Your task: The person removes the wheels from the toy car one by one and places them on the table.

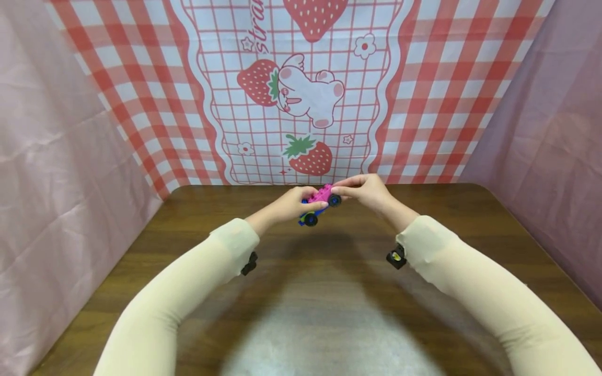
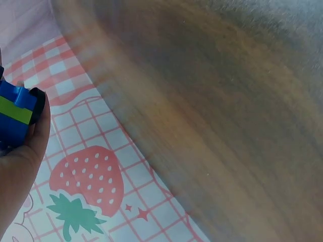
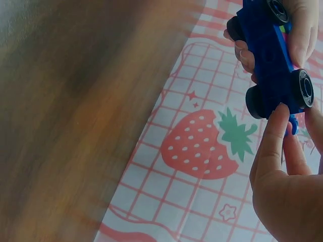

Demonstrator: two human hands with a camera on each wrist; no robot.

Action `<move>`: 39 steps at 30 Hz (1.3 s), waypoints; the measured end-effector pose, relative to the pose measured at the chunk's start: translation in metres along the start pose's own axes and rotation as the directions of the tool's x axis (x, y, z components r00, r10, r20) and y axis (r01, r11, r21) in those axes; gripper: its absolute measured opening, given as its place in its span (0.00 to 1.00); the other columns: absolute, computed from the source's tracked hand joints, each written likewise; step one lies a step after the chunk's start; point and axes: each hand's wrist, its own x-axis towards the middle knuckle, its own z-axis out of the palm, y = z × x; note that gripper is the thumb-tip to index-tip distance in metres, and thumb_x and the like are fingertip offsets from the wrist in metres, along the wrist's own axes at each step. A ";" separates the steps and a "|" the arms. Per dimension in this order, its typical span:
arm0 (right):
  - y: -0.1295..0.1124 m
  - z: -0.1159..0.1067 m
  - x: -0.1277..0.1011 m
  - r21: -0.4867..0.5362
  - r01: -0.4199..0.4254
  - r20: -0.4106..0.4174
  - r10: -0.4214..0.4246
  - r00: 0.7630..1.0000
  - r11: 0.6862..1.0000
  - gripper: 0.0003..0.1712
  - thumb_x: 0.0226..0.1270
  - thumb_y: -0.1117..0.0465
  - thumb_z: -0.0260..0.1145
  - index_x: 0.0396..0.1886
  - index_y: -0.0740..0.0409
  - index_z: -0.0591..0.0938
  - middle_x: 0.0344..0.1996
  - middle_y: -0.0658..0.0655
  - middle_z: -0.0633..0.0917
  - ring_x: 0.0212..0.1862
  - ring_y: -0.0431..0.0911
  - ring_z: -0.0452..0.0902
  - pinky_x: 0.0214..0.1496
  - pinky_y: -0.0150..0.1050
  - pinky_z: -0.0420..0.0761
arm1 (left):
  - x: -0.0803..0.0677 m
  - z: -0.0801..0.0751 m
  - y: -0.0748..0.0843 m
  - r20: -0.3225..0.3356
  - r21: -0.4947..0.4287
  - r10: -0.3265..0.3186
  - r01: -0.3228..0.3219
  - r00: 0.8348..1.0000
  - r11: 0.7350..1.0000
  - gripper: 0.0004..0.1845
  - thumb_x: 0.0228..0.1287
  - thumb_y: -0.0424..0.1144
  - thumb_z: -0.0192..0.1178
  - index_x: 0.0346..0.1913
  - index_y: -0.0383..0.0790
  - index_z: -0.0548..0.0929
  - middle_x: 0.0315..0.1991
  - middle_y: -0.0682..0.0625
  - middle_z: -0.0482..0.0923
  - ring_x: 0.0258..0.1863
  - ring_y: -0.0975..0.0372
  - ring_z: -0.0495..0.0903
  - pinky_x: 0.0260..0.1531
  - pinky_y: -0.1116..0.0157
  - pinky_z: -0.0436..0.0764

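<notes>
A: Nearest first. What's close to the camera?

B: Two cream sleeves (image 1: pixel 188 282) reaching forward over the brown wooden counter (image 1: pixel 329 313). Bare wood under the arms, a pale blurred patch at the near edge.

A: Hands?

B: Left hand (image 1: pixel 293 204) and right hand (image 1: pixel 367 190) meet above the far part of the counter, both on one toy car (image 1: pixel 321 203). The car is held up in the air between them, off the wood, tilted, nose end up towards the right hand.

A: Grip state?

B: Left hand is curled round the lower end, thumb on top. Right hand pinches the upper end with its fingertips (image 3: pixel 275 131) beside a black wheel (image 3: pixel 303 88). Neither is loose.

A: Car details?

B: Pink top, blue underside (image 3: pixel 270 55), a green stripe, four black wheels. Left wrist view only catches a blue and green corner against the palm; the rest is cut off.

A: Handling?

B: My guess: hard plastic, light, stiff, looks like snap-together blocks, so parts could pop off under a squeeze. Wheels probably spin, so poor to hold by. Best taken across the body between the axles.

A: Behind?

B: Red checked backdrop (image 1: pixel 301 89) with strawberries and a cartoon bunny, pink cloth (image 1: pixel 51 172) on both sides.
</notes>
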 end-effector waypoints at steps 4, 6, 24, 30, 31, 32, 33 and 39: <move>0.000 0.004 -0.003 0.004 0.012 -0.002 -0.012 1.000 1.000 0.27 0.56 0.45 0.73 0.48 0.59 0.85 0.34 0.49 0.89 0.40 0.44 0.83 0.61 0.49 0.74 | -0.004 0.002 -0.003 -0.019 -0.011 0.014 -0.015 1.000 1.000 0.16 0.70 0.47 0.58 0.48 0.37 0.79 0.37 0.47 0.81 0.33 0.62 0.77 0.37 0.69 0.76; 0.000 0.005 -0.004 0.025 0.018 0.012 -0.018 1.000 1.000 0.27 0.57 0.47 0.73 0.50 0.60 0.84 0.35 0.49 0.88 0.39 0.42 0.83 0.62 0.49 0.73 | -0.006 0.003 -0.005 -0.034 -0.019 0.016 -0.017 0.999 1.000 0.16 0.70 0.47 0.58 0.49 0.37 0.79 0.37 0.47 0.81 0.34 0.62 0.77 0.36 0.69 0.76; -0.008 0.021 -0.019 0.139 -0.028 0.206 -0.001 0.979 0.990 0.25 0.70 0.49 0.62 0.48 0.69 0.71 0.29 0.56 0.84 0.30 0.45 0.84 0.46 0.48 0.84 | -0.024 -0.004 -0.004 -0.078 -0.041 0.004 -0.007 0.997 0.999 0.16 0.70 0.47 0.57 0.51 0.38 0.76 0.37 0.46 0.78 0.33 0.61 0.76 0.33 0.68 0.77; -0.007 0.023 -0.022 0.124 0.013 0.211 -0.039 0.977 0.992 0.23 0.70 0.50 0.62 0.44 0.69 0.76 0.30 0.52 0.86 0.36 0.48 0.85 0.46 0.43 0.84 | -0.026 -0.003 0.000 -0.098 -0.037 0.018 -0.021 0.995 0.999 0.16 0.70 0.47 0.57 0.51 0.38 0.76 0.39 0.45 0.79 0.35 0.61 0.76 0.34 0.67 0.76; -0.007 0.023 -0.023 0.128 0.019 0.216 -0.047 0.975 0.992 0.23 0.70 0.50 0.62 0.44 0.70 0.77 0.30 0.52 0.86 0.36 0.48 0.85 0.45 0.42 0.84 | -0.026 -0.003 0.001 -0.098 -0.034 0.017 -0.020 0.995 0.999 0.16 0.70 0.47 0.57 0.51 0.38 0.76 0.39 0.45 0.79 0.35 0.61 0.76 0.34 0.67 0.77; -0.007 0.023 -0.023 0.131 0.025 0.219 -0.054 0.974 0.991 0.23 0.70 0.50 0.62 0.43 0.70 0.78 0.30 0.54 0.87 0.36 0.48 0.85 0.44 0.41 0.84 | -0.027 -0.003 0.002 -0.100 -0.031 0.016 -0.019 0.995 0.999 0.17 0.70 0.47 0.57 0.52 0.38 0.76 0.39 0.45 0.79 0.35 0.61 0.76 0.34 0.67 0.76; -0.007 0.024 -0.024 0.129 0.036 0.221 -0.064 0.973 0.991 0.23 0.70 0.50 0.62 0.43 0.70 0.78 0.31 0.56 0.87 0.36 0.49 0.85 0.43 0.40 0.84 | -0.027 -0.003 0.002 -0.101 -0.028 0.013 -0.016 0.995 0.999 0.17 0.70 0.47 0.57 0.52 0.38 0.76 0.39 0.45 0.79 0.35 0.61 0.76 0.33 0.68 0.76; -0.005 0.028 -0.026 0.135 0.104 0.212 -0.131 0.968 0.985 0.21 0.71 0.56 0.62 0.42 0.75 0.79 0.30 0.59 0.88 0.32 0.45 0.86 0.39 0.40 0.85 | -0.028 -0.002 0.002 -0.120 -0.025 -0.004 0.001 0.993 1.000 0.17 0.70 0.48 0.58 0.52 0.38 0.77 0.39 0.45 0.80 0.34 0.61 0.76 0.33 0.68 0.76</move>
